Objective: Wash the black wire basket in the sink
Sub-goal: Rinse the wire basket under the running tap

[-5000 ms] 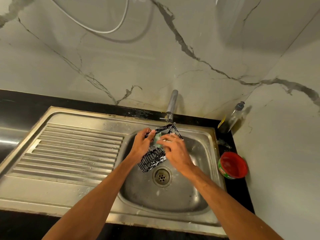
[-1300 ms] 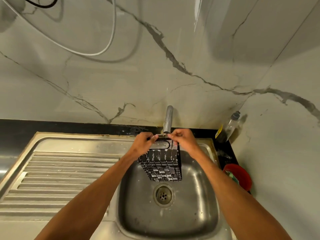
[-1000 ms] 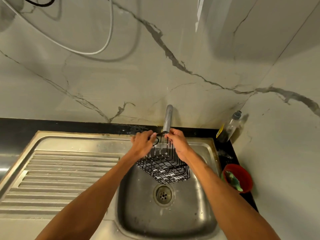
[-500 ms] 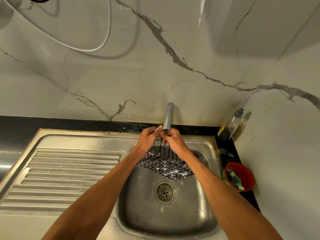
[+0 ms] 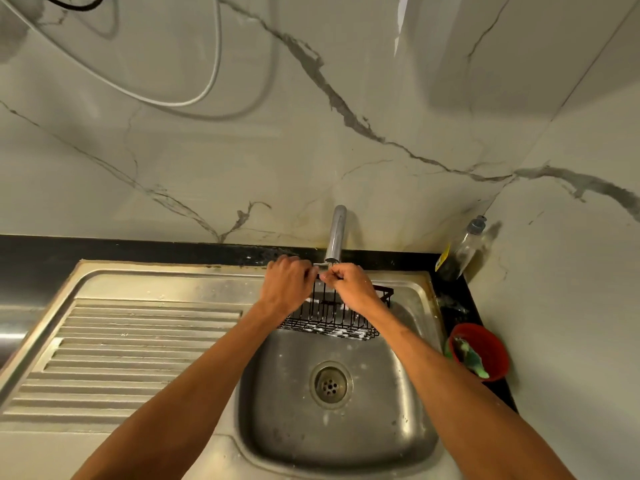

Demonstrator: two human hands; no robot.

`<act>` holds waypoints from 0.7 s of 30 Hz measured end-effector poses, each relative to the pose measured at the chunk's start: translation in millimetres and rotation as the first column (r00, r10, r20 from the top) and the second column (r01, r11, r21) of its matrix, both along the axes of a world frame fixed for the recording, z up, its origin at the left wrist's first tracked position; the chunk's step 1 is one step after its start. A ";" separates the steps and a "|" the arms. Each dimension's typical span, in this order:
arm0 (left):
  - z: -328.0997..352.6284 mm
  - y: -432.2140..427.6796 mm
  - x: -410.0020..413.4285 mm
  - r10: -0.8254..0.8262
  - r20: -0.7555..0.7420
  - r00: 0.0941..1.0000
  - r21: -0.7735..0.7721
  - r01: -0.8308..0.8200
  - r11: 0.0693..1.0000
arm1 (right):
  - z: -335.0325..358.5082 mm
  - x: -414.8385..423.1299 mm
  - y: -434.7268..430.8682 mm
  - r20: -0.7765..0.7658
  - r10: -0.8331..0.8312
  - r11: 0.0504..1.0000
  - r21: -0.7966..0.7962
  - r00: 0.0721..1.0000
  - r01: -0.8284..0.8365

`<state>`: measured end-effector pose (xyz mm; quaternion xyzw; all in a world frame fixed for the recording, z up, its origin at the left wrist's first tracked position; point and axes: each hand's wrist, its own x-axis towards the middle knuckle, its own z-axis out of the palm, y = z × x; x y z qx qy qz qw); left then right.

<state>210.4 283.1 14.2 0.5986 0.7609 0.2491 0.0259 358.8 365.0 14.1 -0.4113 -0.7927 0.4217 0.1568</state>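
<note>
Rinse step: black wire basket [image 5: 330, 323] held up at the tap [image 5: 336, 233] spout.
L hand [image 5: 287, 287] & R hand [image 5: 350, 288] both curl tight on its top rim, knuckles almost touching. Basket hangs over back of sink [image 5: 346, 431], suds on lower wires. Best approach: firm grip, tilt & turn so foam drains thru mesh. Can't tell if water's running.

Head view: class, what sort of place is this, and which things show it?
Probably a home kitchen: a steel sink with a ribbed drainboard, a tap over it, and a bottle in the corner.
</note>
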 end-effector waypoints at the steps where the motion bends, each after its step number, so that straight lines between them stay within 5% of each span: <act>1: 0.1 0.2 1.3 -0.002 -0.069 0.998 -0.036 -0.001 0.999 | 0.4 -3.0 -1.7 0.022 0.006 1.000 0.024 1.000 -0.006; 9: 1.7 0.0 -12.3 0.059 0.032 0.998 -0.131 -0.054 0.990 | 1.1 24.6 7.7 0.098 -0.032 0.985 0.173 0.995 0.014; 14: 7.0 2.6 -5.9 0.080 0.094 0.992 -0.118 -0.068 0.991 | 7.3 0.1 -12.2 0.170 0.097 0.951 0.276 0.981 -0.142; 21: 0.0 -12.6 -29.1 0.123 0.115 0.986 -0.169 -0.103 0.980 | 11.9 43.3 13.5 0.179 0.009 0.991 0.127 0.984 -0.033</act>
